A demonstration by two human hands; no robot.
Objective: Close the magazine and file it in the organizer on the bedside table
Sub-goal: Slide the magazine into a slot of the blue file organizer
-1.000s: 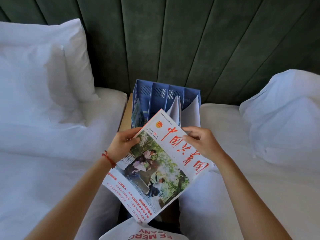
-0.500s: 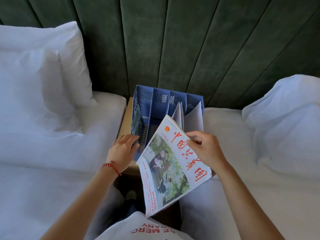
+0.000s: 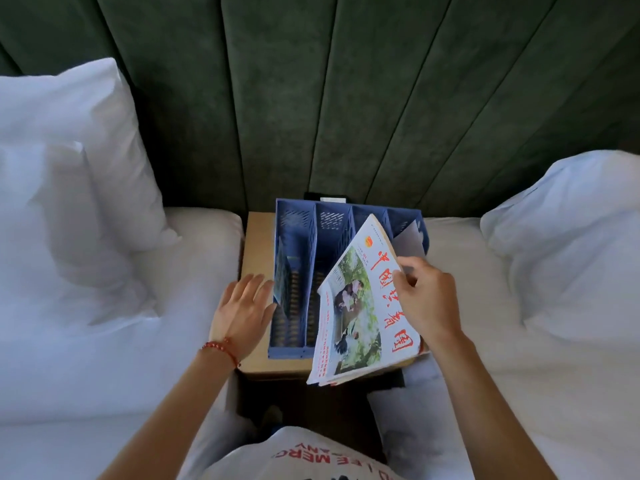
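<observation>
Magazine [image 3: 363,306] is closed, cover up, tilted at centre-right of frame. Its top corner hangs over the right-hand slots of the blue organizer [image 3: 298,220], its lower edge past the front of the tabletop [image 3: 258,233]. Right hand [image 3: 424,296] pinches its right edge, thumb on the cover. Left hand [image 3: 242,311] is flat and spread, holding nothing, against the organizer's left wall.

Risks, as I judge them:
- A one-hand pinch on a floppy magazine could let it sag or fan open, so the corner catches a divider.
- White sheets [image 3: 408,240] already sit in the far-right slot; the magazine could crumple them or jam.
- The organizer may slide if the left hand lifts.

Versus 0.5 s ago: magazine has tipped steeper and moved further over the slots; left hand has flattened beside the organizer.
</observation>
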